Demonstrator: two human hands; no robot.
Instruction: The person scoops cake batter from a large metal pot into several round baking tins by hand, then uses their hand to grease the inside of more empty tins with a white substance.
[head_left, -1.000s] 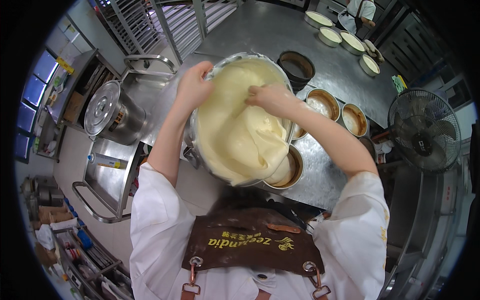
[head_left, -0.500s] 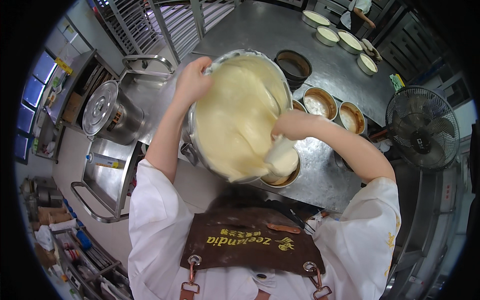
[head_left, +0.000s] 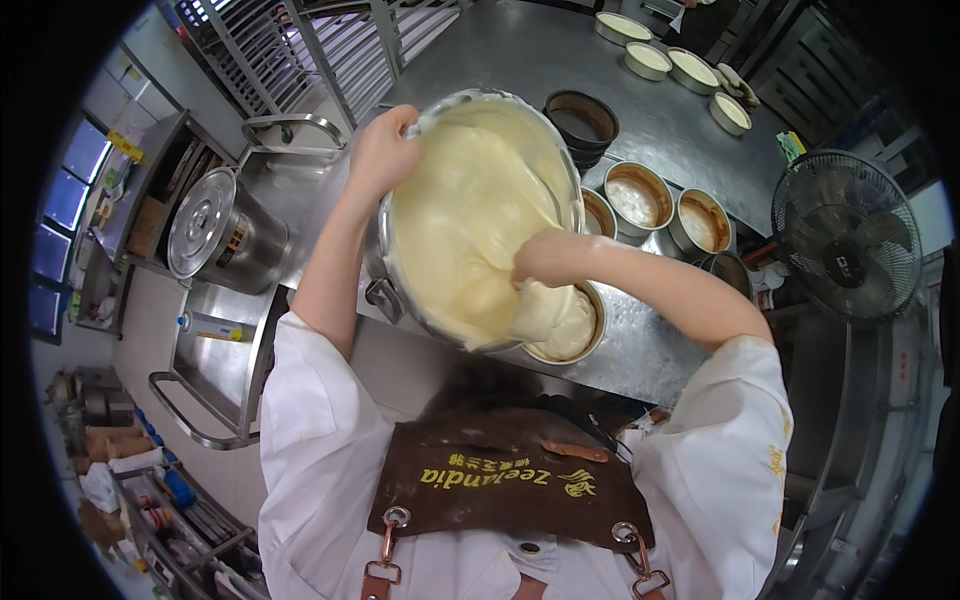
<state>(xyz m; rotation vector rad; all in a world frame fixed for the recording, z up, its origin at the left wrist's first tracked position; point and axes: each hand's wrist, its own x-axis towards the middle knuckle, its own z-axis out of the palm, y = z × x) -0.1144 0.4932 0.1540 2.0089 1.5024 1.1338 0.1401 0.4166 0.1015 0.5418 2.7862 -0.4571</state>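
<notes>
A large metal mixing bowl point(head_left: 378, 262) is tilted toward me, full of smooth pale yellow batter point(head_left: 455, 190). My left hand point(head_left: 385, 158) is closed on its upper left rim. At the lower right of the bowl, my right hand point(head_left: 560, 258) has its fingers closed in the batter; whatever they hold is coated and hidden. Below that hand a thick mass of batter hangs over the bowl's edge into a round cake pan point(head_left: 601, 318). Batter covers much of that pan's inside.
More round pans point(head_left: 638, 196) with browned inner walls stand right of the bowl, beside a stack of dark tins point(head_left: 582, 122). Filled pans point(head_left: 692, 70) sit farther back on the steel table point(head_left: 480, 55). A fan point(head_left: 845, 235) stands at right, a lidded pot point(head_left: 215, 225) at left.
My right hand has moved left and slightly up, toward the bowl. More batter now lies in the pan below it. My left hand keeps its hold on the rim.
</notes>
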